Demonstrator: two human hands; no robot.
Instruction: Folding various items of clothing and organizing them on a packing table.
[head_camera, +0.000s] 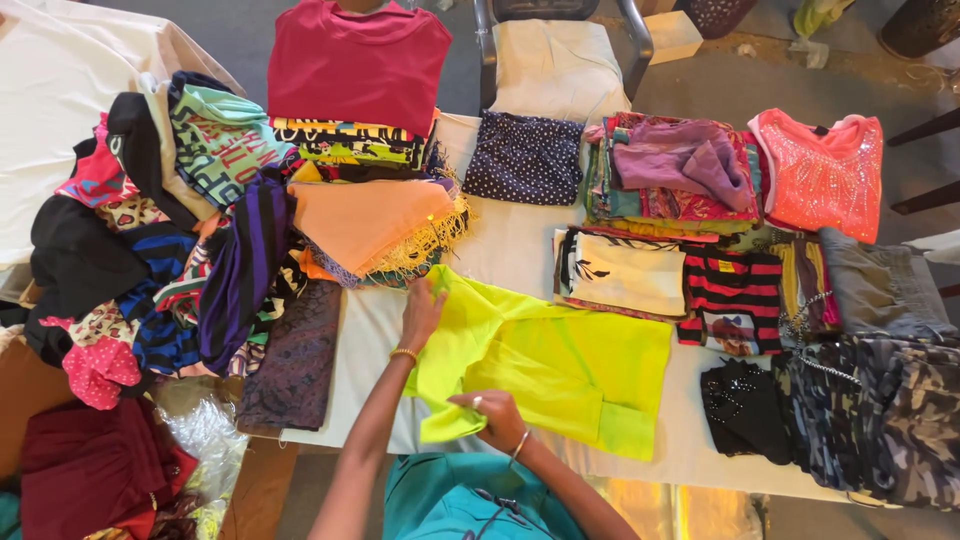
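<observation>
A: Closest in, what are the hands on?

B: The right hand (495, 415) sits at the near edge of the neon yellow garment (560, 365), fingers curled and pinching a fold of its fabric. The left hand (420, 312) lies a little further out, fingers held together and pressed flat on the same garment's upper left corner.

A: And where is that garment?

B: Spread on the white-covered counter (515, 245), in the middle of its near side, partly folded, with a sleeve cuff at its lower right.

A: What's around it?

B: To its right, a small black top (742, 408) and camouflage trousers (885, 410). Just beyond it, a cream printed piece (630, 272) and a red-and-black striped shirt (735, 290). To the left, a loose heap of mixed clothes (170, 250), with an orange fringed cloth (375, 222) nearest the left hand.

A: And further back?

B: A dotted navy piece (525, 157), a stack topped with purple fabric (680, 160) and a coral sequinned top (822, 172). At the far edge a folded magenta shirt (358, 62) rests on a pile, and a chair (560, 55) stands beyond the counter.
</observation>
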